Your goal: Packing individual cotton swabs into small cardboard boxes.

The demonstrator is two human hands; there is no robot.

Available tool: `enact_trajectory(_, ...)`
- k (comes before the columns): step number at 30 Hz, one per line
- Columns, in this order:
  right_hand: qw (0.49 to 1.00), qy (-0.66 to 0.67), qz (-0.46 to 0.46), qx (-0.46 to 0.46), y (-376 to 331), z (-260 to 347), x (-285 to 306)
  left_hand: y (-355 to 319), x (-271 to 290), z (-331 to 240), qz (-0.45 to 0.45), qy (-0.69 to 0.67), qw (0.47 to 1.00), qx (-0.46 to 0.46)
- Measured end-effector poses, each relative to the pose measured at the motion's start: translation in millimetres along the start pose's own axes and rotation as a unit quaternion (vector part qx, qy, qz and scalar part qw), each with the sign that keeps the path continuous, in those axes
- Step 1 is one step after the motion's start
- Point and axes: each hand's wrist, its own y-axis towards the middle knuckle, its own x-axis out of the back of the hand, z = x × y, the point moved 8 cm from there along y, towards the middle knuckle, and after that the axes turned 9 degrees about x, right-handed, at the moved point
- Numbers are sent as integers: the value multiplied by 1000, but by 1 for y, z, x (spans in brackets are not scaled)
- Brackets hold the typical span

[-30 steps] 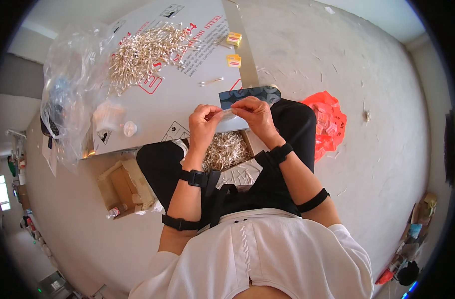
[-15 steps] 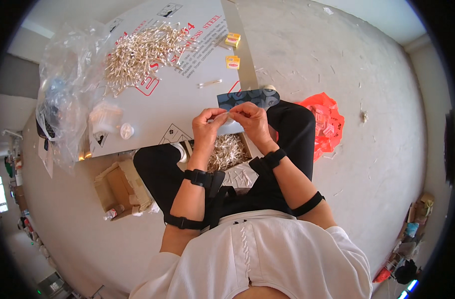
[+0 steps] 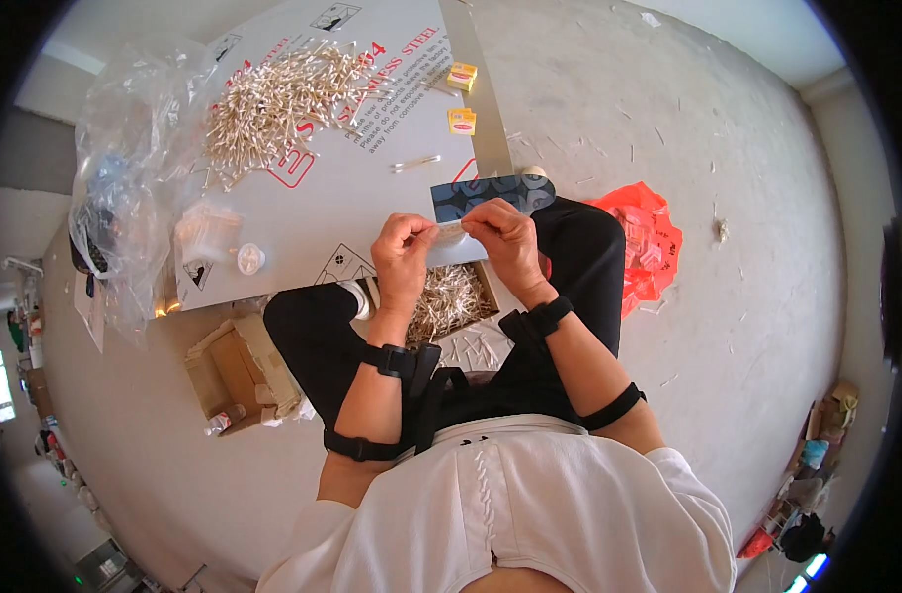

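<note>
My left hand (image 3: pixel 404 249) and my right hand (image 3: pixel 503 234) meet over my lap and pinch the two ends of a small clear packet (image 3: pixel 453 237) between fingertips. Just beyond them lies a dark blue patterned pouch (image 3: pixel 491 193) on the edge of a grey flat board (image 3: pixel 352 178). Below my hands a small cardboard box (image 3: pixel 456 296) of pale cotton swabs sits between my legs. A big heap of swabs (image 3: pixel 273 99) is spread on the far part of the board.
A crumpled clear plastic bag (image 3: pixel 135 198) lies at the left of the board, with a small white cap (image 3: pixel 249 259) near it. Two small yellow boxes (image 3: pixel 461 99) sit at the board's far edge. A red plastic bag (image 3: pixel 644 242) lies right; an open carton (image 3: pixel 236 371) left.
My hands have stayed together over my lap and shifted slightly, the fingers working along the small clear packet. Nothing else has moved.
</note>
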Motion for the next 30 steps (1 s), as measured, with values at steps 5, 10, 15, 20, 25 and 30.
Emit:
enact_trajectory(5,989,-107,-8,101,1,22,-5,-2,1,-15,-32,108,987,-115)
enact_trajectory(10,999,-24,26,-15,-5,0,-2,0,-4,-17,0,77,996,-37)
enact_trajectory(15,993,62,-5,-103,-8,-13,-9,3,-9,16,29,-35,995,85)
enact_trajectory(20,972,155,-18,-174,-14,-35,-21,4,-18,23,42,-36,994,95)
enact_trajectory(25,976,147,-22,-157,-17,-29,-26,-4,-15,34,38,-116,978,170)
enact_trajectory(30,972,184,-3,-145,-17,-16,-15,-7,-2,5,44,-65,994,70)
